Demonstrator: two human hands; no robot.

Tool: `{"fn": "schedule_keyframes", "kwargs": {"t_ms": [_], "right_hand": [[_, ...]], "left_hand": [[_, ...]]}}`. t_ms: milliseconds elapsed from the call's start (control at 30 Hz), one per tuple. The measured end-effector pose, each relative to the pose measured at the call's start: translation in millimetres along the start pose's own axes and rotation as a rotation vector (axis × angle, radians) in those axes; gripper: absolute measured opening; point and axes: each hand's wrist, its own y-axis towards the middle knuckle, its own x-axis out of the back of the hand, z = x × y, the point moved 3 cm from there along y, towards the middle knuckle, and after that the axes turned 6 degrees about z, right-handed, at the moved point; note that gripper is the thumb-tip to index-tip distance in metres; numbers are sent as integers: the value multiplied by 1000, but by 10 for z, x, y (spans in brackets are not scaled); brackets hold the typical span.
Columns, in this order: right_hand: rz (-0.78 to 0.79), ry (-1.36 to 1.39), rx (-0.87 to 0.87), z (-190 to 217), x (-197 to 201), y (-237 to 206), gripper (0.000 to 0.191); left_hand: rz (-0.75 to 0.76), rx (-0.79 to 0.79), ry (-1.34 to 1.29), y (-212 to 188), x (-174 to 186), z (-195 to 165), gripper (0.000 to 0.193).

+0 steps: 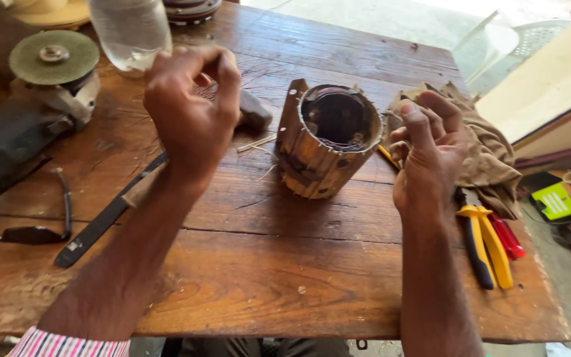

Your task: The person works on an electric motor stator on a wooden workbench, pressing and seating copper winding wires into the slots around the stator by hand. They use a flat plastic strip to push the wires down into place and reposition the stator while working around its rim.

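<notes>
Two hands are raised above the wooden surface (pixel 266 277), and we note a rusty motor stator (pixel 328 142) standing between them near the middle, its open bore facing up and slightly tilted. We see the left hand (pixel 190 109) to the stator's left, fingers curled loosely with thumb and fingertips drawn together; whether something thin is pinched there, we cannot tell. We see the right hand (pixel 427 155) just beside the stator's right side, fingers half bent and apart, holding nothing we can make out. Neither hand touches the stator.

Toward the right edge we record yellow-handled pliers (pixel 487 244) and a red-handled tool (pixel 509 238), with a brown rag (pixel 490 152) behind the right hand. Near the left edge lie an angle grinder (pixel 54 79) and dark sunglasses (pixel 28 228). A flat dark file (pixel 100 225) lies under the left forearm, and a clear plastic bottle (pixel 130 30) stands at the far edge.
</notes>
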Motion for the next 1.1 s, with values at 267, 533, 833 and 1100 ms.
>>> {"fn": "schedule_keyframes", "kwargs": {"t_ms": [267, 533, 833, 1100], "right_hand": [[-33, -71, -13, -36, -12, -15, 38], [-60, -70, -40, -18, -10, -17, 34], [69, -538, 365, 62, -191, -131, 8], [269, -760, 531, 318, -474, -417, 31]], "left_hand": [[124, 69, 472, 93, 177, 399, 14], [111, -66, 569, 89, 199, 407, 15], [309, -268, -165, -180, -264, -498, 15], [485, -222, -286, -267, -130, -919, 18]]}}
